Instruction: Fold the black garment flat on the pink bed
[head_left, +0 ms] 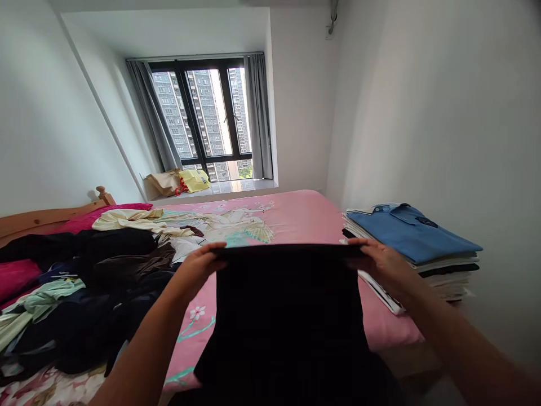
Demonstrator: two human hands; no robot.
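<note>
A black garment (287, 304) hangs stretched out in front of me, its straight top edge pulled taut between both hands. Its kind cannot be made out, since the cloth is almost uniformly dark and the lower part runs out of view. My left hand (205, 258) is closed on the left end of that edge. At the right end, my right hand (372, 256) grips the other corner. Behind the cloth lies the pink bedspread (296, 214) with its printed birds and flowers.
A heap of loose clothes (105, 282) covers the bed's left side. Folded clothes (422, 270), topped by a blue collared shirt (409, 231), are stacked at the right edge by the wall. Bags (194, 180) sit on the windowsill (240, 186). A wooden headboard (51, 217) stands left.
</note>
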